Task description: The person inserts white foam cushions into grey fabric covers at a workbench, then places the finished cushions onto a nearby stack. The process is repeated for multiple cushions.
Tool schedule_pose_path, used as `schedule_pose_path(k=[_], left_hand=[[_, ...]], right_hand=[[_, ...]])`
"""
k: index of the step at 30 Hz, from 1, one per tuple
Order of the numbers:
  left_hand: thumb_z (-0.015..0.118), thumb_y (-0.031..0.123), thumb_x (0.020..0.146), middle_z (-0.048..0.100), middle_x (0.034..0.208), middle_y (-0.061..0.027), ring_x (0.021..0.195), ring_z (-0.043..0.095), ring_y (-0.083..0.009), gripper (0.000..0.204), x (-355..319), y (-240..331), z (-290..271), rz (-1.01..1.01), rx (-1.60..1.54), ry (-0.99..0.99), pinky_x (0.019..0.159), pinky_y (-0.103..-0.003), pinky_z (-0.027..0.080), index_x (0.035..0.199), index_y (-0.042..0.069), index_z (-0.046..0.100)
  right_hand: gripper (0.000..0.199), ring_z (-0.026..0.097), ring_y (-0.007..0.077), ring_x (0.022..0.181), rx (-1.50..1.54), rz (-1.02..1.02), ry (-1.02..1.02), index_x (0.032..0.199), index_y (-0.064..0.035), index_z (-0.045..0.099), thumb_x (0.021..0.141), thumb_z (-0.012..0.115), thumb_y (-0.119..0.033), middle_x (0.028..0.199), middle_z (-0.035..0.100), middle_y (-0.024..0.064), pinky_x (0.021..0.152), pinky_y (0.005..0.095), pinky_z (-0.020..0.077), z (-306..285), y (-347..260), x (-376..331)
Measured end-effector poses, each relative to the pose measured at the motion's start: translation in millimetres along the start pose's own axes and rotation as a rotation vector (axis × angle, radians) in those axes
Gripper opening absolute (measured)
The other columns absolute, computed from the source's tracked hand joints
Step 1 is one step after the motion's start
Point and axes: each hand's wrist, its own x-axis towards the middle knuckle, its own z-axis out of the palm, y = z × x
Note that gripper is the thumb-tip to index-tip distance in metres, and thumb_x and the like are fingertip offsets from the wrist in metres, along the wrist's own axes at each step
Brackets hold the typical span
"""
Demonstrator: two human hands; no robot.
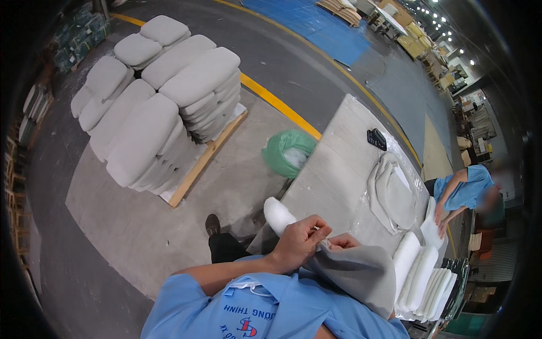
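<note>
A grey fabric cover point(361, 268) is bunched between my hands, close to my body at the table's near edge. My left hand point(299, 242) is closed, thumb and fingers pinching the cover's edge. Beside it, my right hand point(344, 242) has its fingers curled on the same edge, the rest of it hidden behind the cloth. From under my left hand a rounded white padded end point(278, 214) sticks out. Whether it runs inside the cover is hidden.
More grey covers point(392, 192) and a small black object point(376, 139) lie on the table point(333, 169). White pads point(420, 265) stand at right, near a co-worker point(466, 189) handling one. A green bag point(288, 152) sits beside the table; cushion stacks point(147, 135) rest on a pallet point(209, 158).
</note>
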Motion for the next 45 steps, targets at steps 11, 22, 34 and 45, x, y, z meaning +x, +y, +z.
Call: schedule_pose_path(k=[11, 22, 34, 45], left_hand=[[0.060, 0.037, 0.110, 0.062, 0.099, 0.0039, 0.094, 0.054, -0.0057, 0.034, -32, -18, -49, -0.377, -0.121, -0.711, 0.087, -0.024, 0.045, 0.116, 0.004, 0.067], [0.046, 0.021, 0.115, 0.068, 0.106, -0.0008, 0.094, 0.061, -0.0072, 0.026, -24, -35, -34, -0.284, -0.618, -0.006, 0.084, -0.025, 0.049, 0.119, 0.004, 0.066], [0.051, 0.019, 0.112, 0.059, 0.074, -0.0008, 0.069, 0.052, -0.0076, 0.025, 39, -113, -118, 0.084, 0.249, 0.668, 0.066, -0.026, 0.045, 0.111, 0.004, 0.071], [0.067, -0.005, 0.090, 0.070, 0.125, -0.0027, 0.112, 0.064, -0.0165, 0.054, 65, -93, -182, -0.347, 0.161, -0.074, 0.094, -0.032, 0.052, 0.143, 0.005, 0.058]], right_hand=[[0.026, 0.061, 0.0063, 0.084, 0.030, 0.237, -0.458, 0.102, -0.0028, 0.071, 0.092, 0.085, -0.023, 0.089, 0.068, -0.0013, 0.075, 0.0254, 0.0467, 13, -24, -6], [0.023, 0.061, 0.0015, 0.080, 0.111, 0.168, -0.280, 0.101, -0.0032, 0.071, 0.102, 0.072, -0.026, 0.087, 0.068, -0.0043, 0.068, 0.0196, 0.0463, 9, -22, 67], [0.017, 0.065, 0.0077, 0.091, -0.164, -0.211, -0.291, 0.110, -0.0019, 0.072, 0.097, 0.066, -0.011, 0.098, 0.072, 0.0007, 0.080, 0.0258, 0.0528, 37, 15, 197], [0.044, 0.070, 0.0247, 0.113, -0.694, -0.197, -0.045, 0.135, -0.0069, 0.067, 0.103, 0.064, -0.037, 0.121, 0.075, 0.0126, 0.098, 0.0406, 0.0536, -50, 18, 180]])
